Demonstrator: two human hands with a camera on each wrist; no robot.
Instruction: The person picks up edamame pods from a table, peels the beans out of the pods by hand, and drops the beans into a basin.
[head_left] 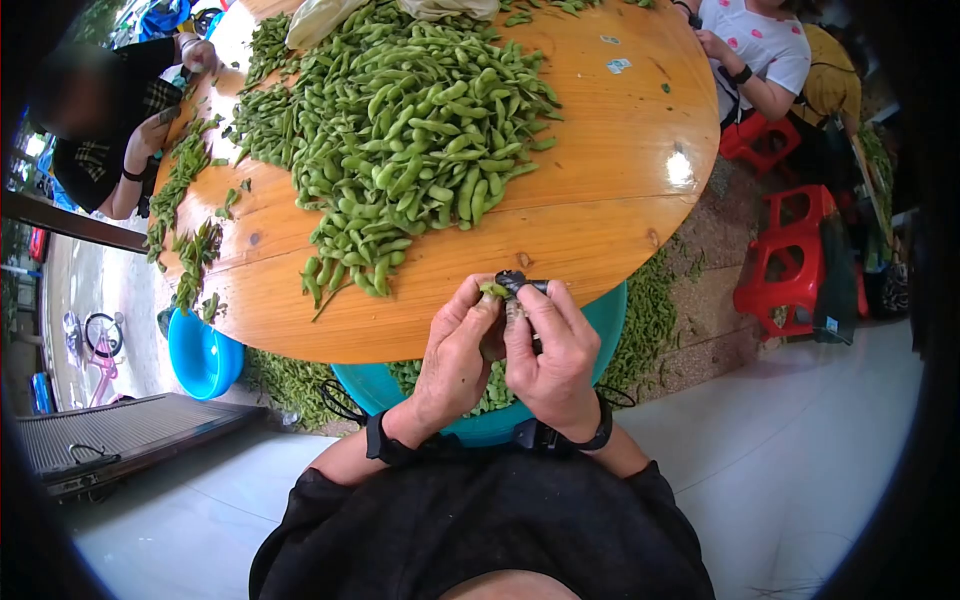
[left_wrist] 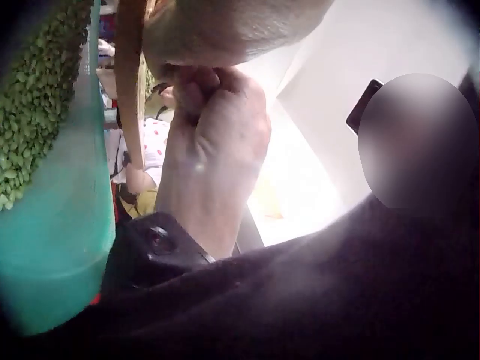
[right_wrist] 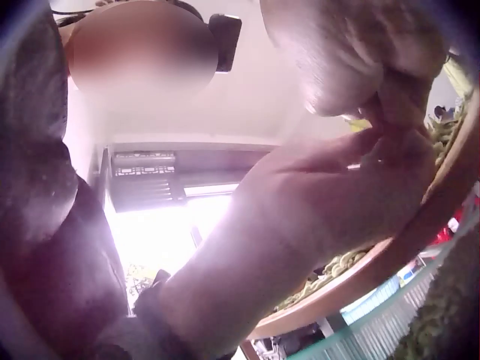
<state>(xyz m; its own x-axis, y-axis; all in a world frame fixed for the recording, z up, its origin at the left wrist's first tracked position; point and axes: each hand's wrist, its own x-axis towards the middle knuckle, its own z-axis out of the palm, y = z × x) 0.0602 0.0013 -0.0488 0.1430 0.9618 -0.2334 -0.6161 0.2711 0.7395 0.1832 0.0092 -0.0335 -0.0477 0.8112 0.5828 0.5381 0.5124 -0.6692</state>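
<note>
In the head view both hands meet over the near edge of the table. My left hand (head_left: 455, 350) pinches a small green soybean pod (head_left: 493, 289) between thumb and fingers. From the other side, my right hand (head_left: 555, 355) has its thumb and fingers curled in at the same pod. A black wrapped piece (head_left: 514, 282) sits at the fingertips; I cannot tell whether it is worn on a finger or held. Directly below the hands, a teal basin (head_left: 352, 385) contains shelled green beans. The wrist views show the hands close together, with the pod mostly hidden.
A large heap of soybean pods (head_left: 410, 130) covers much of the wooden table (head_left: 600, 190). A blue basin (head_left: 203, 355) stands at left, with red stools (head_left: 800, 260) at right. Discarded pods (head_left: 645, 320) lie on the floor. Two people sit across the table.
</note>
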